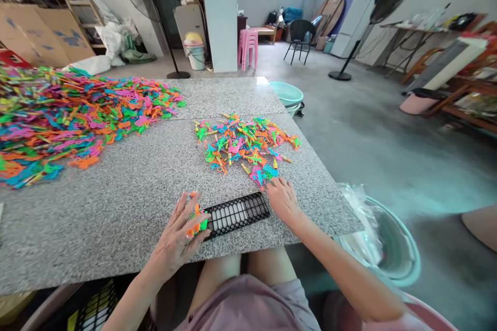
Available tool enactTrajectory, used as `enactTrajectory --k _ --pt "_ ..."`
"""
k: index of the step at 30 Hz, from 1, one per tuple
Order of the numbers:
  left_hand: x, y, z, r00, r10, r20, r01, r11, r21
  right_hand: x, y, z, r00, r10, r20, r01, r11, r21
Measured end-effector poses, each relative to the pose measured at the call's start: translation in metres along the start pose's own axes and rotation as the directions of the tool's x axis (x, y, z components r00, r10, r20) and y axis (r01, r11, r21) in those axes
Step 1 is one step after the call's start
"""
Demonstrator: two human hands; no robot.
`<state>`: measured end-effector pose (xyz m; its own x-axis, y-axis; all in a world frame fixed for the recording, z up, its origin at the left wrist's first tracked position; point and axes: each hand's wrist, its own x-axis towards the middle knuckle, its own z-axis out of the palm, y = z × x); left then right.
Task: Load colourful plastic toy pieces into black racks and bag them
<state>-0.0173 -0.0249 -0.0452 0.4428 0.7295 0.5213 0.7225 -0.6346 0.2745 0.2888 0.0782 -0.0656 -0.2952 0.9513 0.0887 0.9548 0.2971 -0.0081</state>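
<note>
A narrow black lattice basket (237,215) lies slightly aslant on the speckled stone table in front of me. At its left end my left hand (174,238) curls around several small plastic toys (202,221) in orange and green, thumb and fingertips against the basket's end. Past the right end, my right hand (282,197) has its bent fingers down on pink and blue toys (259,175) at the near edge of a small pile. Its fingertips are partly hidden. That loose pile of bright toys (243,142) spreads over the table beyond the basket.
A much larger heap of similar toys (77,114) covers the table's far left. Off the table's right edge stand a green tub (411,264) with clear plastic bags and a turquoise basin (287,92). Two standing fans (344,76) (178,74) are farther back. Someone's knee (481,225) shows at right.
</note>
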Motion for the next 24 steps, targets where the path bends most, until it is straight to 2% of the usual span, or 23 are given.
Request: enactTrajectory --k 2,3,4,7,10,12,13,14,15,16,18,19,20,21,24 --pt "-0.001 -0.002 -0.004 0.999 -0.002 0.04 0.001 1.0 0.021 0.023 -0.011 -0.006 0.994 -0.111 -0.006 0.111 0.994 -0.013" --pt "-0.002 -0.003 -0.006 0.998 -0.003 0.06 0.001 0.999 0.037 0.038 -0.017 -0.008 0.977 -0.211 -0.008 0.211 0.977 -0.01" --pt "-0.002 -0.003 -0.008 0.997 -0.005 0.076 0.001 0.999 0.055 0.054 -0.023 -0.01 0.942 -0.336 -0.005 0.336 0.942 -0.006" --pt "-0.003 -0.001 -0.011 0.994 -0.017 0.112 0.005 0.994 0.105 0.099 -0.029 -0.007 0.752 -0.658 0.044 0.658 0.753 0.01" --pt "-0.004 0.002 -0.01 0.992 -0.04 0.121 0.024 0.991 0.132 0.124 -0.017 -0.002 0.586 -0.799 0.132 0.797 0.598 0.083" --pt "-0.004 0.004 -0.01 0.992 -0.055 0.115 0.039 0.99 0.133 0.128 -0.001 -0.005 0.517 -0.844 0.141 0.831 0.535 0.151" --pt "-0.004 0.004 -0.009 0.992 -0.059 0.112 0.045 0.991 0.128 0.128 0.007 -0.009 0.514 -0.851 0.112 0.83 0.526 0.187" --pt "-0.004 0.005 -0.009 0.992 -0.062 0.11 0.049 0.992 0.118 0.125 0.013 -0.014 0.543 -0.838 0.06 0.81 0.541 0.224" --pt "-0.004 0.006 -0.009 0.992 -0.063 0.108 0.051 0.993 0.106 0.121 0.017 -0.019 0.605 -0.796 -0.008 0.769 0.581 0.267" --pt "-0.004 0.006 -0.01 0.992 -0.062 0.106 0.052 0.994 0.095 0.114 0.016 -0.024 0.689 -0.72 -0.082 0.702 0.634 0.323" --pt "-0.003 0.006 -0.01 0.993 -0.061 0.105 0.053 0.996 0.078 0.095 0.0 -0.028 0.865 -0.461 -0.198 0.495 0.716 0.493" --pt "-0.002 0.006 -0.01 0.993 -0.062 0.105 0.054 0.996 0.072 0.083 -0.014 -0.026 0.922 -0.323 -0.214 0.385 0.703 0.598" --pt "-0.002 0.006 -0.01 0.993 -0.063 0.105 0.056 0.996 0.068 0.071 -0.032 -0.021 0.958 -0.205 -0.2 0.286 0.649 0.705" --pt "-0.002 0.006 -0.01 0.992 -0.064 0.105 0.057 0.996 0.069 0.058 -0.051 -0.015 0.977 -0.138 -0.161 0.211 0.566 0.797" --pt "-0.004 0.004 -0.01 0.992 -0.07 0.109 0.061 0.995 0.079 0.03 -0.1 0.008 0.976 -0.216 -0.028 0.099 0.325 0.94"
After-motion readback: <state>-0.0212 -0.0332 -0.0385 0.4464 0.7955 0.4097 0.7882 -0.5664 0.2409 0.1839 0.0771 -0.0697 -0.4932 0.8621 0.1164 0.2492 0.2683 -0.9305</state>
